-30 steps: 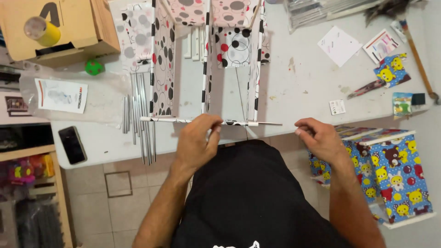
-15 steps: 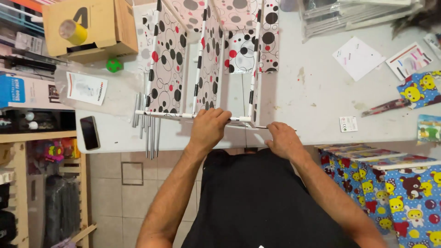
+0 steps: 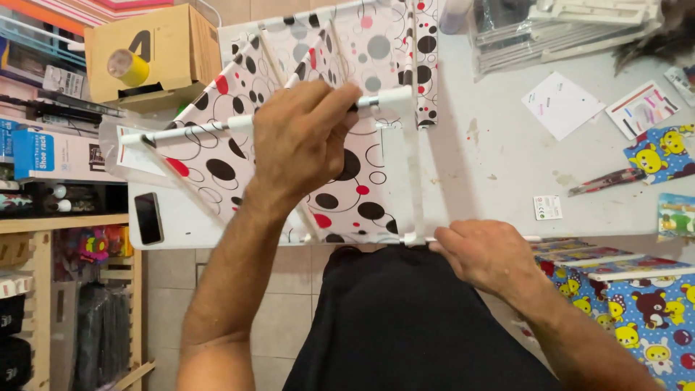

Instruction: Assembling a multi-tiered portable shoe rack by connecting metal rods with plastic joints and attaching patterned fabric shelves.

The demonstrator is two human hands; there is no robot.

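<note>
Nearest the camera, a black garment fills the bottom of the view, with a tiled floor (image 3: 286, 322) beneath it and a wooden shelf unit (image 3: 43, 289) off to the left. At lower right stands a box covered in blue cartoon-bear fabric (image 3: 637, 308). Just beyond comes the near edge of the white worktable (image 3: 507, 174), scuffed and speckled.

The right hand (image 3: 485, 253) sits at that edge, fingers curled shut, pinching the end of a thin white rod beside a small white corner connector (image 3: 415, 237). Above it, the left hand (image 3: 300, 141) is wrapped tight around a white metal tube (image 3: 203, 129), which runs crosswise over the polka-dot fabric rack (image 3: 347, 195). That rack, white cloth with black, grey and red circles on a tube frame, lies across the middle of the table, lifted on its left side.

A black phone (image 3: 148, 217) lies at the table's left corner. Further back sit loose paper slips (image 3: 561, 105), then a cardboard box (image 3: 156, 54) with a yellow tape roll (image 3: 129, 67), and bagged parts (image 3: 565, 32) at far right.
</note>
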